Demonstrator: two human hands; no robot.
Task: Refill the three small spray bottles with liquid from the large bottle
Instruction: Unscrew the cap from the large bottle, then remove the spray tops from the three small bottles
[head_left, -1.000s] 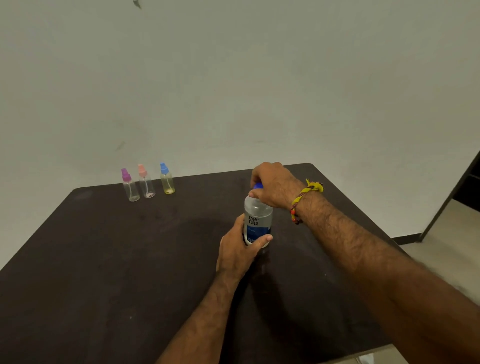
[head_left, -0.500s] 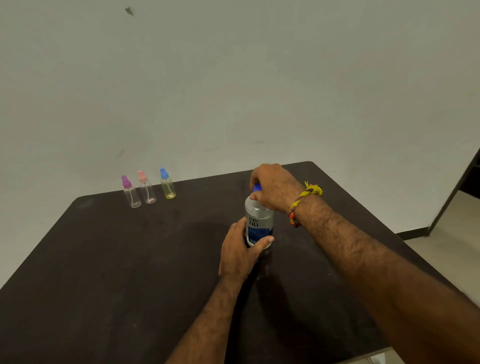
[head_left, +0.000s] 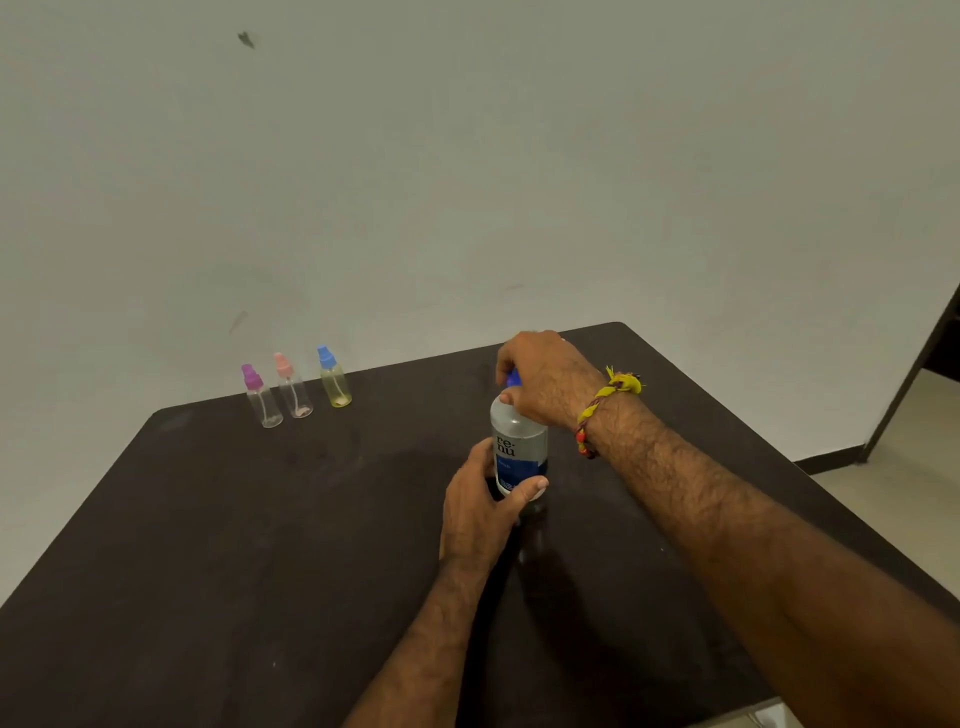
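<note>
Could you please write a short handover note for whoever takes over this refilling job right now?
Left hand: grips the lower body of the large bottle, which stands upright on the dark table.
Right hand: grip closed over the bottle's blue cap; whether it is loosened cannot be told.
Spray bottles: purple-capped, pink-capped and blue-capped stand in a row at the far left edge, tops on, untouched.
Done: large bottle steadied.
Left: take the cap off, open each spray bottle, fill all three, close everything.
</note>
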